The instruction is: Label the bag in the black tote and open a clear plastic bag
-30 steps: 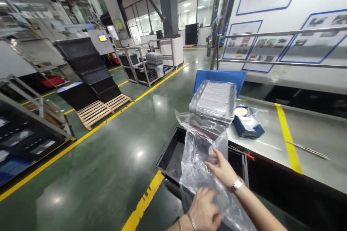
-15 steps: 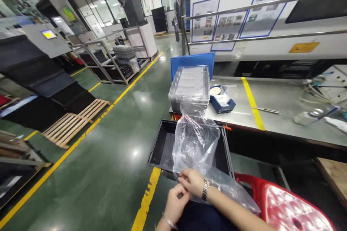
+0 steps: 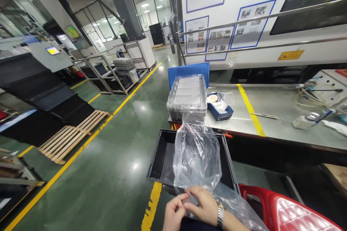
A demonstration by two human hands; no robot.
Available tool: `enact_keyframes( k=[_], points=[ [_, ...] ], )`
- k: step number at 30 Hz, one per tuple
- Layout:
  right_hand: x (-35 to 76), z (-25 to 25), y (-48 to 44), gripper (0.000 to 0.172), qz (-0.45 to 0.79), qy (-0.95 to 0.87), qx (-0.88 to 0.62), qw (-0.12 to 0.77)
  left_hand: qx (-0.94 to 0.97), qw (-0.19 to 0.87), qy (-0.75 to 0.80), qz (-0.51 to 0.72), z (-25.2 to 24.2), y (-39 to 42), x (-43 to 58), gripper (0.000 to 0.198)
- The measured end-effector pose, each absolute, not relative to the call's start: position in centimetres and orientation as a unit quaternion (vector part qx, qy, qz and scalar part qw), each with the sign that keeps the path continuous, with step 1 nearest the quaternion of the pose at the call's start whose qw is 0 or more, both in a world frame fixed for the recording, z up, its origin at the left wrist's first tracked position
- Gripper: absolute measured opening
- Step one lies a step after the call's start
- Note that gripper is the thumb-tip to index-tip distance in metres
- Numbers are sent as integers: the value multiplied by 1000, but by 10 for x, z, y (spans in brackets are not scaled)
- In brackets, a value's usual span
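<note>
My left hand (image 3: 173,213) and my right hand (image 3: 202,202) meet at the bottom of the view, pinching the edge of a clear plastic bag (image 3: 196,160). The bag rises from them in a crumpled, puffed shape over a black plastic crate (image 3: 162,160), with a loose part trailing to the lower right. A metal watch sits on my right wrist. Beyond the crate, a stack of clear plastic trays (image 3: 187,94) stands at the end of a steel workbench (image 3: 271,122).
A blue crate (image 3: 188,70) stands behind the trays. A navy box (image 3: 220,110) with a pale roll sits on the bench, near a metal rod (image 3: 264,116) and tubing. A red chair (image 3: 292,213) is at lower right. Wooden pallets (image 3: 72,133) lie left, beyond a yellow floor line (image 3: 151,205).
My hands have come down from the bag's middle to its lower edge and drawn together. The view has swung left and levelled, so the bench and red chair show more fully.
</note>
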State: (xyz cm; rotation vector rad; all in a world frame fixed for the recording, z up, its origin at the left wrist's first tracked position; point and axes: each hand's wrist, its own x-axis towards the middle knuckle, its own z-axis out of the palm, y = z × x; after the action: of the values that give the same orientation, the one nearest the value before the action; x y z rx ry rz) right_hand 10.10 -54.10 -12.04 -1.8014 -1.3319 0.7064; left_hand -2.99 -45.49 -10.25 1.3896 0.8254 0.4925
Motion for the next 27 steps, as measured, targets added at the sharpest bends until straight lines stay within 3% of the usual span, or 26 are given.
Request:
enact_keyframes(
  k=[8,17,21,27],
  points=[
    [101,-133,-547,54,237,-501,-674,489,572,697,362,238,-93,-451,-26,29],
    [129,-117,-558,44,124,-377,-701,592,623,676,337,203,-98,-438,-36,26],
    [199,-132,-562,40,104,-173,-804,560,760,587,261,94,-105,-437,-44,20],
    [258,-139,-544,33,242,-74,-854,455,877,461,121,-55,-120,-456,-31,12]
  ],
)
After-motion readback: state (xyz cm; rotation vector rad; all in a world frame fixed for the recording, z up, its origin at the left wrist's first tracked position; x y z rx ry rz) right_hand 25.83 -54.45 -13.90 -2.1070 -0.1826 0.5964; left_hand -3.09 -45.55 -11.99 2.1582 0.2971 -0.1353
